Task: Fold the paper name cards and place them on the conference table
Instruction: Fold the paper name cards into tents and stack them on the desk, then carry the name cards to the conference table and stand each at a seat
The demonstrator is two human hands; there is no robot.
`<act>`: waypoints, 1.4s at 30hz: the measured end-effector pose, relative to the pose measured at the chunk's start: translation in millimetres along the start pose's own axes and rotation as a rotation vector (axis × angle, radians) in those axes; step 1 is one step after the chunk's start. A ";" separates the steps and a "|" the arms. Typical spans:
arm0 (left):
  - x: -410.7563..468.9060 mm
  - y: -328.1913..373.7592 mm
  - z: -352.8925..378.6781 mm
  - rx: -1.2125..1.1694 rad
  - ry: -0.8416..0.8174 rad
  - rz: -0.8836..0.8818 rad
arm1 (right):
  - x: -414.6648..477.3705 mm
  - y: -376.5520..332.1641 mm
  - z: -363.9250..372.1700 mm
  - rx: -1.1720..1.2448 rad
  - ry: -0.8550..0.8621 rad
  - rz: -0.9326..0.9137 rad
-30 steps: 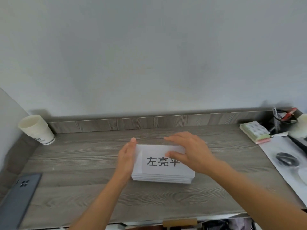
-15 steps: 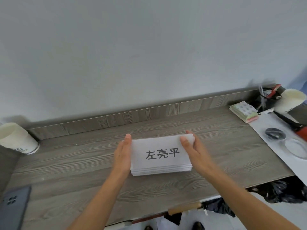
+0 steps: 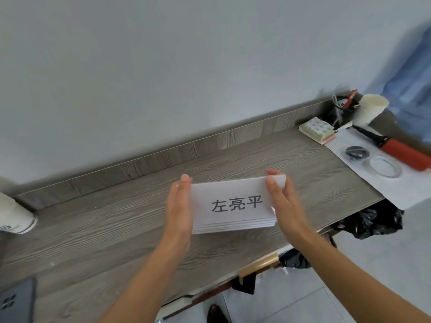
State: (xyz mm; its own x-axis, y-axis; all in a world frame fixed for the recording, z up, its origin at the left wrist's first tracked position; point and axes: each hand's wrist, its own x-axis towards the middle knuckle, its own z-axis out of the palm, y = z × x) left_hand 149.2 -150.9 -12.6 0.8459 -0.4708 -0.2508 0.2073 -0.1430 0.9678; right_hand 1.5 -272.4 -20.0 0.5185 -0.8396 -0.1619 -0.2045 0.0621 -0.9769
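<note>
A stack of white folded name cards (image 3: 233, 206) lies on the grey wood-grain table (image 3: 116, 229); the top card bears three black printed characters. My left hand (image 3: 179, 206) presses flat, fingers straight, against the stack's left end. My right hand (image 3: 282, 201) is at the right end, thumb on top and fingers under the raised far right corner of the upper cards. The stack's front edge shows several layers.
A paper cup (image 3: 14, 217) stands at the far left, a dark phone (image 3: 16, 301) at the near left corner. To the right lie a sticky-note block (image 3: 317, 130), a pen holder (image 3: 342, 108), another cup (image 3: 370, 110), a red-handled tool (image 3: 403, 155) and a white sheet (image 3: 373, 178).
My right hand slid from on top of the stack to its right end and now lifts the corner. The view has swung rightward; the left hand stays at the left end.
</note>
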 end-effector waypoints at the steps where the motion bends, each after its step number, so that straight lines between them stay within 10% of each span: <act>1: -7.3 3.7 4.8 0.001 -0.016 0.010 | -6.4 -0.6 -8.1 0.009 0.020 0.000; 15: -155.8 -20.8 159.1 0.205 -0.423 -0.060 | -138.1 55.4 -205.4 0.053 0.400 0.130; 42: -453.4 -142.3 556.0 0.793 -1.902 0.011 | -364.9 179.4 -456.9 0.423 1.757 0.421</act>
State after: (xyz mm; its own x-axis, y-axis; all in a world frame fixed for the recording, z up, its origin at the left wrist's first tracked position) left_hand -537.1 -401.2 -49.6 -0.7230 -0.5185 -0.4565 -0.4467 -0.1532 0.8815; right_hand -603.7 -201.4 -72.4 -0.9118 -0.2439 -0.3304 0.2631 0.2709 -0.9260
